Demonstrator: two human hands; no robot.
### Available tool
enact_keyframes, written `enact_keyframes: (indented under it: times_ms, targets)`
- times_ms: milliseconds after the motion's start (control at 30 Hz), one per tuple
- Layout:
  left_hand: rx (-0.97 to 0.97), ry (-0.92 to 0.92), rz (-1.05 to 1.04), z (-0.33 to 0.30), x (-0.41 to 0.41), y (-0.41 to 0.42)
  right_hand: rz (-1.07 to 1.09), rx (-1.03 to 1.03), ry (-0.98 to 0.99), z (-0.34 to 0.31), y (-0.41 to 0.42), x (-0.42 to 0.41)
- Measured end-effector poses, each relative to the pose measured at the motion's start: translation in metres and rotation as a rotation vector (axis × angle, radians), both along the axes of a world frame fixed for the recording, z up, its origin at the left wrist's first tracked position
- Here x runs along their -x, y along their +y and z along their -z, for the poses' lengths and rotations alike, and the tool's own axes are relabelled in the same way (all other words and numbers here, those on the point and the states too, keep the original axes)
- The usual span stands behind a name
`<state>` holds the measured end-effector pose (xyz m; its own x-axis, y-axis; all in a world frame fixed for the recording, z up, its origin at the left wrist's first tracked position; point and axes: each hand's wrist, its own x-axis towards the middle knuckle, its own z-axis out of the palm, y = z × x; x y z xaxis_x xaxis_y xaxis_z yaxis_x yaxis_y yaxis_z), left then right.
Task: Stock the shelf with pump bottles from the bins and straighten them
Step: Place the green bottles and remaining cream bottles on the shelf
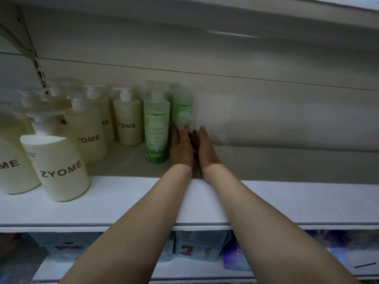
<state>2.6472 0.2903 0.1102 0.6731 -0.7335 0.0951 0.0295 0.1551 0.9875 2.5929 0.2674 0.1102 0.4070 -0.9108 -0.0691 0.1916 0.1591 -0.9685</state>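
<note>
Two green pump bottles stand on the white shelf (127, 201): a front one (156, 128) and a rear one (182, 111) deeper in. Both my hands reach into the shelf around the base of the rear bottle. My left hand (181, 148) presses its left side, fingers between the two green bottles. My right hand (205, 146) cups its right side. The bottle's foot is hidden behind my hands. Several cream ZYOME pump bottles (59, 162) fill the shelf's left part.
The shelf's back panel (266, 111) runs behind the bottles, with bare shelf floor to the right of my hands. The upper shelf (225, 15) hangs overhead. Packaged goods (199, 247) sit on the shelf below.
</note>
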Motion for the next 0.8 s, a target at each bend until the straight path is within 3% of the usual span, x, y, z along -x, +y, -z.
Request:
enact_keyframes:
  times_ms: [267, 467, 700, 800]
  targets:
    - [-0.006, -0.005, 0.043, -0.002, -0.005, -0.001, 0.002, 0.059, 0.042, 0.002, -0.004, -0.012]
    - [-0.027, -0.035, 0.045, -0.001, -0.003, 0.002, 0.040, 0.000, -0.050, 0.002, 0.003, -0.014]
    - [-0.103, 0.094, 0.117, -0.016, 0.010, 0.029, 0.276, -0.120, -0.090, -0.020, 0.037, 0.038]
    - [-0.076, 0.311, 0.147, -0.019, 0.026, 0.061, 0.281, -0.119, -0.063, -0.026, 0.058, 0.072]
